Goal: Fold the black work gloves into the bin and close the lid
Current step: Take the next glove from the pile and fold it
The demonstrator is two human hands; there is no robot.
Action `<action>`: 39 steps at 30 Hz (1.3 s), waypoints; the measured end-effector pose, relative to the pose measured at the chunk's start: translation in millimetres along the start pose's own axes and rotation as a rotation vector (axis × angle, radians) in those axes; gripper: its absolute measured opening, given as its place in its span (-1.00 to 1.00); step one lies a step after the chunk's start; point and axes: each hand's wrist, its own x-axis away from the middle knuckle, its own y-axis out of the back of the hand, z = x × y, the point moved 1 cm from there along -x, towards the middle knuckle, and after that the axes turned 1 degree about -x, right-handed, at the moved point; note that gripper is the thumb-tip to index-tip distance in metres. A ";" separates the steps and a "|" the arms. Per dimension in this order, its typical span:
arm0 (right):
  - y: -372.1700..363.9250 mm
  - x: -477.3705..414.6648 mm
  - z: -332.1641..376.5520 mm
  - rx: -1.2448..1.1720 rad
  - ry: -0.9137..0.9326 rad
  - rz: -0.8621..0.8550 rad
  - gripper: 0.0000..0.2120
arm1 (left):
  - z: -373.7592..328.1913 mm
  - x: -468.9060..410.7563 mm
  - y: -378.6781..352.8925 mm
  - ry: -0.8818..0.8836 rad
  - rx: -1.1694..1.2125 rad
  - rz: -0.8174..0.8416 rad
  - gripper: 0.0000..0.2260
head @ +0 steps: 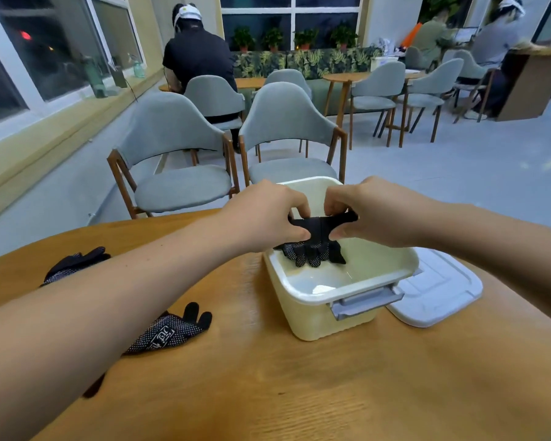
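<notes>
A cream plastic bin [309, 316] with a grey latch stands open on the round wooden table. Over its far half, my left hand [264, 214] and my right hand [379, 211] both pinch a black dotted work glove [315, 246] by its cuff; its fingers hang down into the bin. Two more black gloves lie on the table to the left: one [166, 332] near my left forearm, another [74, 262] further back, partly hidden by the arm. The white lid [439, 291] lies flat to the right of the bin.
The wooden table [299, 393] stretches toward me below the bin. Two grey chairs [178, 173] stand just beyond its far edge. People sit at other tables in the background.
</notes>
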 end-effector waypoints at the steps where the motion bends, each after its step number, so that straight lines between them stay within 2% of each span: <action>1: -2.9 -4.2 -3.5 0.008 -0.009 0.017 -0.71 | 0.6 -6.4 -2.8 0.002 -0.001 0.030 -0.71; 8: -24.5 -22.4 -6.1 0.028 0.059 0.169 -0.75 | 5.8 -51.3 -37.3 -0.010 -0.073 0.359 -0.66; 11: -35.3 -32.9 -8.4 0.041 0.055 0.216 -0.78 | 6.1 -67.2 -49.1 -0.061 -0.150 0.411 -0.61; 15: -43.4 -46.9 -12.4 0.134 0.017 0.280 -0.83 | 6.9 -84.8 -59.3 -0.002 -0.161 0.495 -0.70; 21: -62.8 -55.1 -10.6 0.169 0.016 0.356 -0.91 | 8.0 -94.4 -75.8 0.041 -0.190 0.620 -0.69; 25: -70.2 -57.3 -8.3 0.177 0.012 0.406 -0.92 | 8.3 -95.4 -88.0 0.053 -0.254 0.643 -0.62; 33: -67.1 -53.2 -4.0 0.278 -0.071 0.469 -0.80 | 3.0 -105.6 -90.7 0.005 -0.258 0.658 -0.52; 36: -61.7 -47.5 -1.6 0.314 -0.058 0.498 -0.68 | -2.3 -107.0 -89.0 -0.055 -0.281 0.651 -0.49; 39: -49.9 -39.6 2.2 0.401 -0.014 0.506 -0.76 | -2.2 -105.3 -86.1 -0.103 -0.303 0.650 -0.46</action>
